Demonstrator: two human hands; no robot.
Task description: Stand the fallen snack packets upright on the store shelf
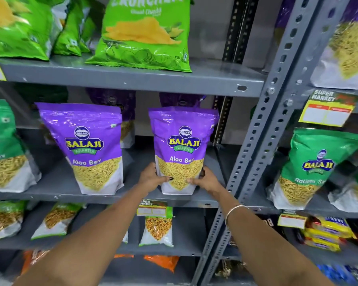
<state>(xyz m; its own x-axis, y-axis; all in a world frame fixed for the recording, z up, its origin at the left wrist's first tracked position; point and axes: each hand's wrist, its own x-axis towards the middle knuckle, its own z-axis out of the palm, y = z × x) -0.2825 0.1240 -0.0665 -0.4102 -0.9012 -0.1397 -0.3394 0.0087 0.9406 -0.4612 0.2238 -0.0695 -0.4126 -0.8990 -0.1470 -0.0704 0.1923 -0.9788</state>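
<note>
Nearly done: left hand (151,179) and right hand (205,180) grip purple packet (182,149) by lower sides, upright at front edge of middle shelf (132,198), near right end. Second purple packet (87,147) beside it stands already. No fallen packets visible.

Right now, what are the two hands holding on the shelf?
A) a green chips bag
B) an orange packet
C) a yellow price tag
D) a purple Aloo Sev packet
D: the left hand and right hand grip the lower sides of the upright purple Aloo Sev packet.
</note>
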